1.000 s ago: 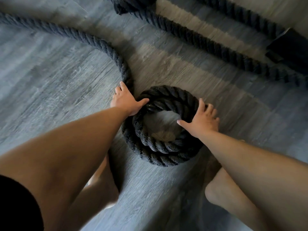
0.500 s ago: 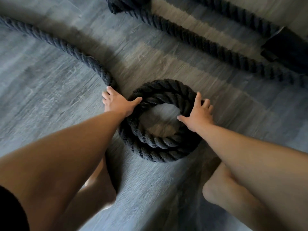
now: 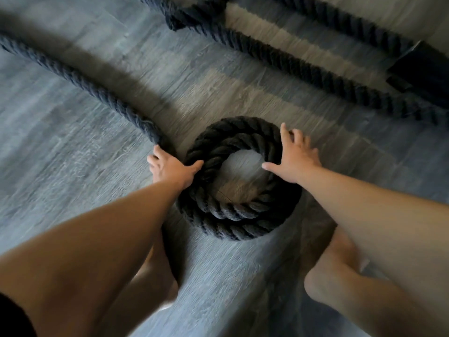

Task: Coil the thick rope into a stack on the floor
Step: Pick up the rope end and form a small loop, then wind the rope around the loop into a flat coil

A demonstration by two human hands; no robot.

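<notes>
A thick black twisted rope lies on the grey wood floor. Part of it forms a round stacked coil [image 3: 233, 215] in the middle, a few turns high, with bare floor showing through its hole. My left hand [image 3: 172, 169] grips the rope where the loose length [image 3: 80, 79] meets the coil's left side, thumb on the coil. My right hand [image 3: 295, 156] rests flat on the coil's right top, fingers spread, holding nothing. The loose length runs off to the upper left.
More of the same black rope [image 3: 303, 66] stretches diagonally across the upper right, with another strand behind it. A dark block [image 3: 422, 71] sits at the right edge. My bare knees and feet are close below the coil.
The loose rope on the left has straightened and swung toward the coil, pulled by my left hand. My right hand slid a little further up the coil's right side.
</notes>
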